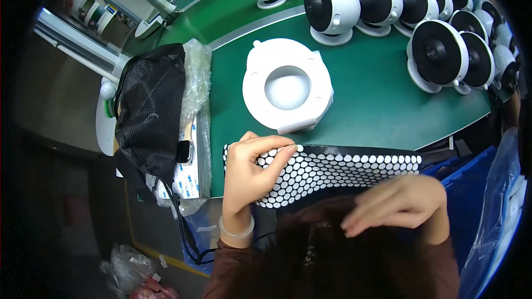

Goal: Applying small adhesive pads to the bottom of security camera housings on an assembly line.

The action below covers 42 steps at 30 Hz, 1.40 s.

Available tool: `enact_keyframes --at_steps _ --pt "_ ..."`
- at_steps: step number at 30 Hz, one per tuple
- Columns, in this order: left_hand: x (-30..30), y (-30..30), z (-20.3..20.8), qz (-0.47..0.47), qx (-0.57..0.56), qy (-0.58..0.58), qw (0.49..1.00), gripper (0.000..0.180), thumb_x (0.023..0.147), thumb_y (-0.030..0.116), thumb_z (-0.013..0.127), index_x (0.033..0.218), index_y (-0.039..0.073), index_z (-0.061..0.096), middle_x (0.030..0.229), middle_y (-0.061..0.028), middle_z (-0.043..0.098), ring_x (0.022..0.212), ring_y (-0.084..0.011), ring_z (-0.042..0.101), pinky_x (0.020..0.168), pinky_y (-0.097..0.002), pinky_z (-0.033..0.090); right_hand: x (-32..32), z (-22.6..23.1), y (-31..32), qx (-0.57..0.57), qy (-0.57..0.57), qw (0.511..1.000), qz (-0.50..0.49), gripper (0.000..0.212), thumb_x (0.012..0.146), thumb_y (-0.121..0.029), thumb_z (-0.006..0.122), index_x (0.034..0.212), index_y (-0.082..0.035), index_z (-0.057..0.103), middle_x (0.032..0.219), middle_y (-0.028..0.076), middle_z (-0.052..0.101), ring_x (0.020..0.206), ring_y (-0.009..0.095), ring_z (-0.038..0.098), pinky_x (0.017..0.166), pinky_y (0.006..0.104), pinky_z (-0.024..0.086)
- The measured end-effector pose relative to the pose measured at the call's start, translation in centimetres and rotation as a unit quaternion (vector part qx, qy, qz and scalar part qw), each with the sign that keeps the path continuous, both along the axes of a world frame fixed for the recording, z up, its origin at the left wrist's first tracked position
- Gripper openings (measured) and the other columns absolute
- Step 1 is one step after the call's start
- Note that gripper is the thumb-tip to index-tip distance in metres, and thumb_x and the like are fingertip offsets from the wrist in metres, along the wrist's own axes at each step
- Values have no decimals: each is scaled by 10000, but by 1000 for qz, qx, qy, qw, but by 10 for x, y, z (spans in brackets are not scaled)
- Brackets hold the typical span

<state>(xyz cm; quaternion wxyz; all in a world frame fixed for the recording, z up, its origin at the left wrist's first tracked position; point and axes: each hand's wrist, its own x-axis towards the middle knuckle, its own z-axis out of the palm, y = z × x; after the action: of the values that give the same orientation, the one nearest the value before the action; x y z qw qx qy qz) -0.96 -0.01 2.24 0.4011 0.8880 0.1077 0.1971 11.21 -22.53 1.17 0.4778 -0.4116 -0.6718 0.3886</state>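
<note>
My left hand (252,166) pinches the upper edge of a black sheet (332,169) covered with rows of white round pads. The sheet bends along the table's near edge. My right hand (402,202) is over the sheet's lower right side, blurred by motion, its fingers stretched out toward the left; nothing shows in them. Just beyond the sheet a white round housing (260,77) lies on the green table, with a round recess in its middle facing up. Part of the sheet's lower edge is hidden by my head.
Several white ball-shaped devices with black round fronts (438,52) stand on bases at the far right. At the left are a black mesh bag (149,111), clear plastic wrap (197,77) and a small dark-faced device (184,152). Blue bins (468,199) stand at the right.
</note>
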Motion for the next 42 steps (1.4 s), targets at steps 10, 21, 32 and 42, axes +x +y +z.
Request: enact_keyframes --at_steps 10,21,32,42 --pt "-2 -11 12 -11 -43 -22 999 89 659 35 660 746 16 665 657 -56 640 547 -116 470 523 -232 377 -37 -21 -113 -470 -181 778 -375 171 658 -71 618 814 -93 685 756 116 645 672 259 613 619 305 474" --pt "-7 -27 28 -41 -30 -91 995 81 640 15 657 719 32 664 633 -36 628 539 -121 456 547 -240 354 -19 29 40 81 -146 881 -443 126 681 -56 673 786 -31 606 768 91 623 687 243 603 592 302 474" --pt "0 -24 33 -99 113 -94 984 62 651 -6 589 675 48 570 591 -39 533 509 -187 458 571 -285 292 -14 24 52 165 -191 861 -440 156 668 -21 645 816 -58 610 750 40 590 665 219 572 563 293 462" --pt "1 -24 33 -81 102 -99 987 69 627 -17 580 647 48 566 563 -36 513 479 -186 416 561 -288 258 -9 45 56 104 -245 868 -419 163 600 14 680 726 -61 610 683 37 581 613 207 563 529 278 435"
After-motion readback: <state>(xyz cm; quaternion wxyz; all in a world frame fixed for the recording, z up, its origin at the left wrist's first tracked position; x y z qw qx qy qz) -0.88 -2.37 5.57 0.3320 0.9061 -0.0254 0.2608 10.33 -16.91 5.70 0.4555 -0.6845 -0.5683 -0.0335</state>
